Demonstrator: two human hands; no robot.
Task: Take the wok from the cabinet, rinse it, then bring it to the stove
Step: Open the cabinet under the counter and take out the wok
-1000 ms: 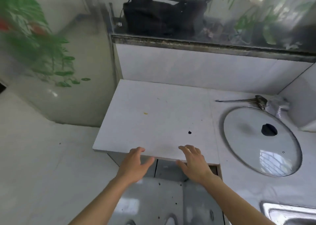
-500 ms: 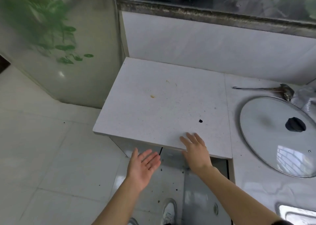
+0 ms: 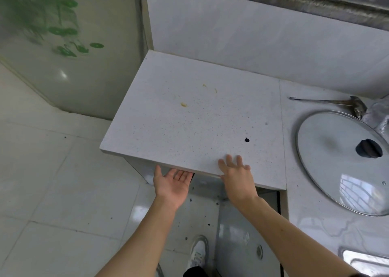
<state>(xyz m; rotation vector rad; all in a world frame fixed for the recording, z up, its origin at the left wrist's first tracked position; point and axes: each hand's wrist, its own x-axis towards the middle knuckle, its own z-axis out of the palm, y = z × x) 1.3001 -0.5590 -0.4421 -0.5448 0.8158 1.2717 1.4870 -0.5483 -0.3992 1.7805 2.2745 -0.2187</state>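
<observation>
No wok shows in the head view. The cabinet (image 3: 242, 243) lies below a white speckled countertop (image 3: 189, 116); its grey door stands ajar under my right arm. My left hand (image 3: 171, 184) is palm up, fingers spread, its fingertips slipping under the counter's front edge into the dark gap. My right hand (image 3: 236, 175) rests flat on the counter's front edge, fingers apart. Neither hand holds anything. A steel sink (image 3: 366, 262) corner shows at the bottom right.
A large glass lid (image 3: 328, 171) with a black knob lies on the counter to the right. Behind it lies a metal ladle (image 3: 336, 103). White tiled wall rises behind; a frosted glass panel with green leaf print stands at left. My white shoe (image 3: 199, 253) is on the tiled floor.
My left hand has dropped off the counter top, turned palm up and moved under the front edge. My right hand stayed on the edge. The view tilted downward.
</observation>
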